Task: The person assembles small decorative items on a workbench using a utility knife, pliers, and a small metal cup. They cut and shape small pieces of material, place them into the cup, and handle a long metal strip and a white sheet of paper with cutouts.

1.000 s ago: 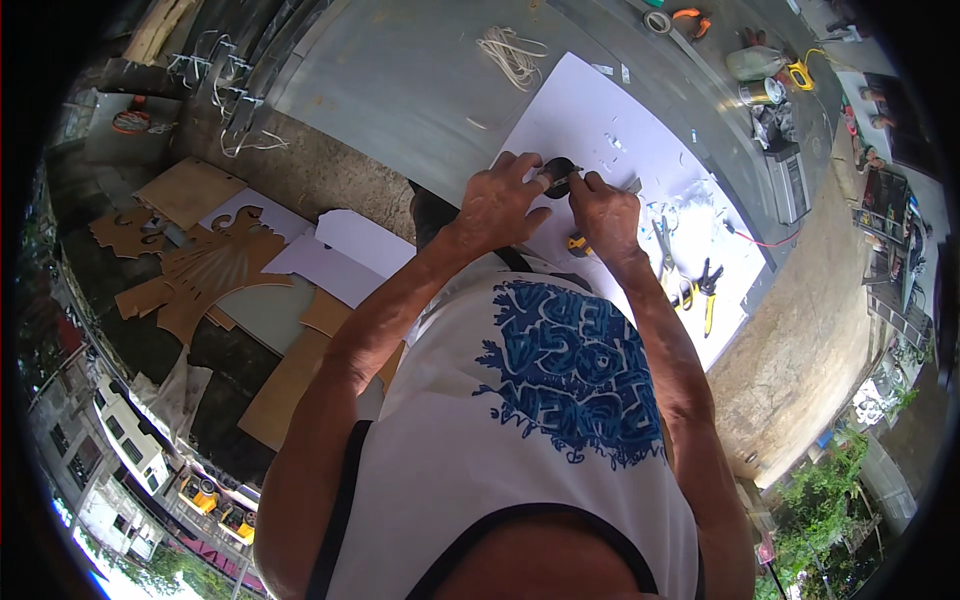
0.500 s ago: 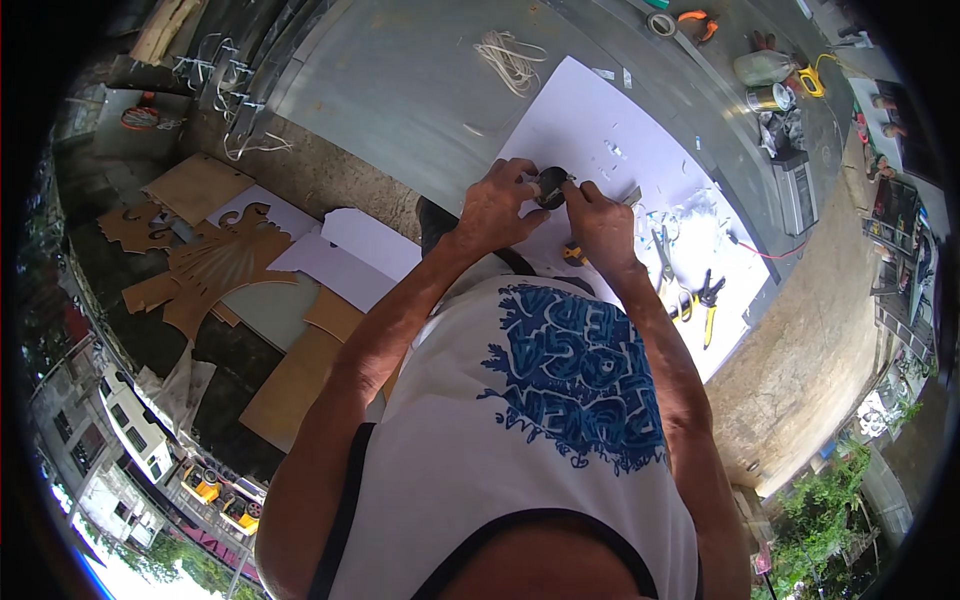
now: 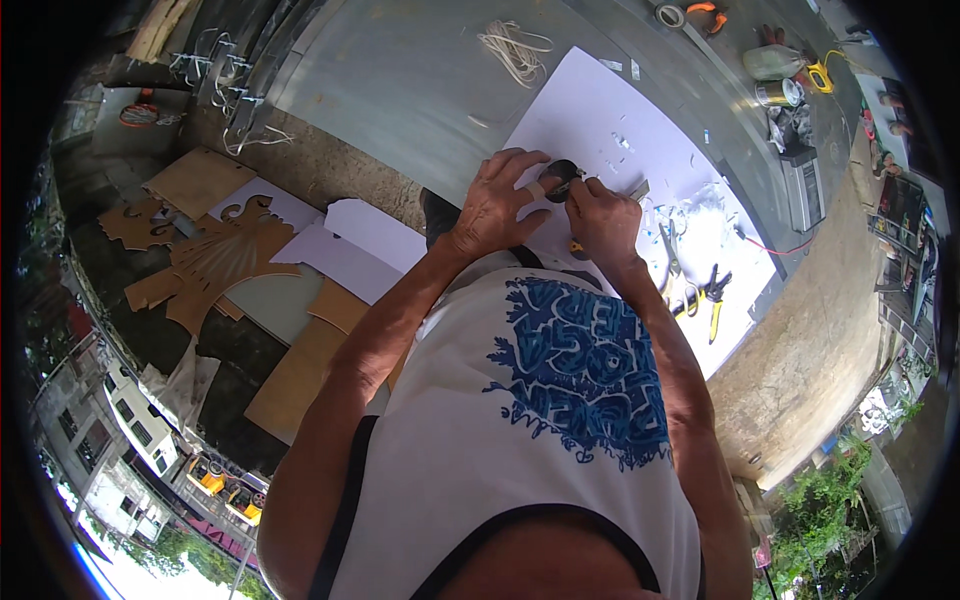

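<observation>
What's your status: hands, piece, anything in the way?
Left hand: fingers at dark round piece. Right hand: fingers curled at its edge. Exact grips unclear. Scissors, pliers off right, clear of piece.

The black round piece (image 3: 562,176) looks smooth and slightly glossy; its material I cannot tell. The white sheet (image 3: 575,105) is smooth and matt, like paper or thin plastic. The tabletop (image 3: 390,90) appears to be grey metal, smooth and dull. The scissors (image 3: 671,260) have metal blades, and the can (image 3: 778,93) is of shiny metal. The brown boards (image 3: 285,385) look like matt wood, the shirt (image 3: 440,420) is cloth, and the ground (image 3: 795,360) is rough like concrete.
</observation>
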`<state>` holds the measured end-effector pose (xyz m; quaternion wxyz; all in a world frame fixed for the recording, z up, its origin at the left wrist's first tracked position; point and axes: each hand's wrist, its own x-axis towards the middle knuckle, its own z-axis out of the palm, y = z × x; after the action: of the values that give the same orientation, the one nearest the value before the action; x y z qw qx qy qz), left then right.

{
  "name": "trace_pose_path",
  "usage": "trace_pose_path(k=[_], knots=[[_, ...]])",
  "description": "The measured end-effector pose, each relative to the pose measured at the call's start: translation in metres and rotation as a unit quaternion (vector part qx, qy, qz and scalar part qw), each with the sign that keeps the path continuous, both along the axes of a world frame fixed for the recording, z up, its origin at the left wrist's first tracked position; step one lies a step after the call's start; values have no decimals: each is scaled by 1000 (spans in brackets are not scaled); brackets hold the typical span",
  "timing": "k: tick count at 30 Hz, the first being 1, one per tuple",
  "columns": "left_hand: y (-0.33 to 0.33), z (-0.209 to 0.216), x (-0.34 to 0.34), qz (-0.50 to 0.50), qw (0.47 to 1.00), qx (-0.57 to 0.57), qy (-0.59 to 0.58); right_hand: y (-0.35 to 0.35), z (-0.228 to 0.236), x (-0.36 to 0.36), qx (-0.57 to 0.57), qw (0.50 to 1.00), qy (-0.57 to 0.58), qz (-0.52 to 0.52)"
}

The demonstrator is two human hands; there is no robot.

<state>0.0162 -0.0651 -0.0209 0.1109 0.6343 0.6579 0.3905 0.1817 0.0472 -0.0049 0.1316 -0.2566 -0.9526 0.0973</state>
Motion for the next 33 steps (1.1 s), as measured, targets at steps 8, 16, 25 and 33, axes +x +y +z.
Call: trace_pose_path(k=[8,16,25,33], knots=[[5,-10,-2,-45,998,-38,-26,-3,6,-9,-1,994,-108,-5],[9,-15,-7,-59,998,-15,-33,-3,2,-10,-41,991,-120,-31],[11,-20,-8,-59,995,-13,-82,-9,-13,-7,-33,997,-30,-68],[16,-28,-8,-69,990,-38,-116,-10,-12,-11,-46,994,-54,-79]])
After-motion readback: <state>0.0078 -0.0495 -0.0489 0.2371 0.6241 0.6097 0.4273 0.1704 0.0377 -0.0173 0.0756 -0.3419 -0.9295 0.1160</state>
